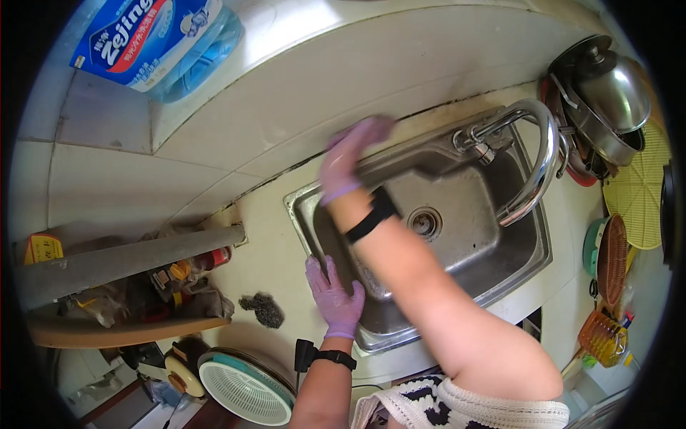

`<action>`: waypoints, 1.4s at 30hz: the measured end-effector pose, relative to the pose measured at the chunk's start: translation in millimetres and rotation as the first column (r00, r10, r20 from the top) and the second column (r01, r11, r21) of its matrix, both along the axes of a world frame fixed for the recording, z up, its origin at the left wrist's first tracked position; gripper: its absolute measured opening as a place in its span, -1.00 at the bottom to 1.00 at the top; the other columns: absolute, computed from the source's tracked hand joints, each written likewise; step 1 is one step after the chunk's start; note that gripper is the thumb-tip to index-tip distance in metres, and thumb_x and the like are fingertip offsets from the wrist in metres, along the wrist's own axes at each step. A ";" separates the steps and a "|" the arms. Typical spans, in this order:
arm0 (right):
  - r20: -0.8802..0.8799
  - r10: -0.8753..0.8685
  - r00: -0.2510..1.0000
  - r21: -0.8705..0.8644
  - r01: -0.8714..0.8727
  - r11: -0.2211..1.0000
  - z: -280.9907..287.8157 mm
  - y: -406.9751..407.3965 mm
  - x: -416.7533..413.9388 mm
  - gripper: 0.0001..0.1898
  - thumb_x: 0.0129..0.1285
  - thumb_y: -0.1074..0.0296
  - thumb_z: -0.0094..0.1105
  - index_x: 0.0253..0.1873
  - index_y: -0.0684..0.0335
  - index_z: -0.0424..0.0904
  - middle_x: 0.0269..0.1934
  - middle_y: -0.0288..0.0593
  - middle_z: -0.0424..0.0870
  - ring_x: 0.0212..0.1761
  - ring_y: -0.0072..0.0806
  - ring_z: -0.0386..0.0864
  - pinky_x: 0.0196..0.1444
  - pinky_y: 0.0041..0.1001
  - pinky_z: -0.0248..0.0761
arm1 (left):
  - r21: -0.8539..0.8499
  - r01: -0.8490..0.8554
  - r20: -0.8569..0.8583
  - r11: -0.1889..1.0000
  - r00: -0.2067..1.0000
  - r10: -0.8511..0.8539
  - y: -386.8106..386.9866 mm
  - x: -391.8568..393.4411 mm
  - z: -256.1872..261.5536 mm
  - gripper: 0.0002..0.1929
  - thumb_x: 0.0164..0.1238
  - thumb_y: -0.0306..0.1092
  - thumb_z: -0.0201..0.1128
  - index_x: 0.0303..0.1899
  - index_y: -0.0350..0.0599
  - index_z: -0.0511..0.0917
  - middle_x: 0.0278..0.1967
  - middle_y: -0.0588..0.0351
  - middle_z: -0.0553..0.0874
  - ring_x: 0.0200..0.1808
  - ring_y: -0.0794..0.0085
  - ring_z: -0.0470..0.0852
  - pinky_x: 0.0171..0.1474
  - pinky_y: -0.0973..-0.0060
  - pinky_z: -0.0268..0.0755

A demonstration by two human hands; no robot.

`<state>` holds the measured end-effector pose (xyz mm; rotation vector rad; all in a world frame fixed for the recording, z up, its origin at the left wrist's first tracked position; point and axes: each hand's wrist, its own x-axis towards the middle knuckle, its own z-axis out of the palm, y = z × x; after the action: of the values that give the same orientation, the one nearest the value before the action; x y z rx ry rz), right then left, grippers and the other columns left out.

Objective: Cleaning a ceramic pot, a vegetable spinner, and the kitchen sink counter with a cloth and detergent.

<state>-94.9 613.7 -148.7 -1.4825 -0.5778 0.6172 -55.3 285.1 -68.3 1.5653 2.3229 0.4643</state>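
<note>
My left hand (335, 300), in a thin purple glove, lies at the left rim of the stainless steel sink (461, 198). Its fingers are apart and nothing is in them. Across the basin reaches my right arm. My right hand (356, 153), gloved the same way, is at the sink's back left edge, close to the tiled wall (343, 75). Motion blurs its fingers, and whether they hold anything cannot be made out. A dark scouring pad, apparently steel wool (262, 309), lies on the pale countertop (268, 241) left of my left hand.
A chrome faucet (544, 155) arches over the basin's right side. Metal pots (605, 112), a yellow mat (638, 187), a brown basket (612, 260) and an oil bottle (605, 338) stand right. At left are a cluttered shelf (134, 324) and a white colander (246, 386); a detergent jug (161, 48) sits above.
</note>
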 end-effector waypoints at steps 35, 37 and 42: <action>-0.062 -0.228 0.972 0.388 0.234 0.891 72.2 103.7 173.6 -0.45 0.65 0.08 -0.32 0.42 0.49 0.13 0.37 0.18 0.26 0.39 -0.07 0.21 0.45 -0.17 0.06 | -0.018 0.025 -0.001 1.000 1.000 -0.025 3.1 2.9 4.1 -0.08 0.08 -0.22 0.34 0.51 -0.26 0.15 0.51 -0.47 0.10 0.56 -0.37 0.02 0.58 -0.13 -0.10; -0.175 -0.242 0.954 0.274 0.283 0.919 76.4 111.0 184.3 -0.45 0.65 0.09 -0.31 0.42 0.49 0.14 0.36 0.18 0.26 0.40 -0.08 0.21 0.45 -0.18 0.05 | -0.031 0.021 -0.025 0.999 0.999 -0.022 4.7 3.4 3.2 -0.10 0.12 -0.15 0.30 0.51 -0.29 0.16 0.52 -0.46 0.09 0.57 -0.33 0.00 0.61 -0.08 -0.14; 0.211 -0.196 0.958 0.520 0.060 0.852 118.4 84.9 136.8 -0.46 0.64 0.09 -0.29 0.42 0.49 0.15 0.35 0.17 0.27 0.41 -0.09 0.21 0.47 -0.20 0.03 | -0.002 0.008 -0.028 1.000 1.000 -0.008 -3.1 -4.8 4.4 -0.10 0.10 -0.20 0.32 0.51 -0.26 0.15 0.51 -0.45 0.10 0.56 -0.34 0.02 0.59 -0.11 -0.12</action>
<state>41.9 698.6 -30.2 -1.0848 -0.7682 0.1382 -60.1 282.0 -63.9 1.5888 2.3362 0.4410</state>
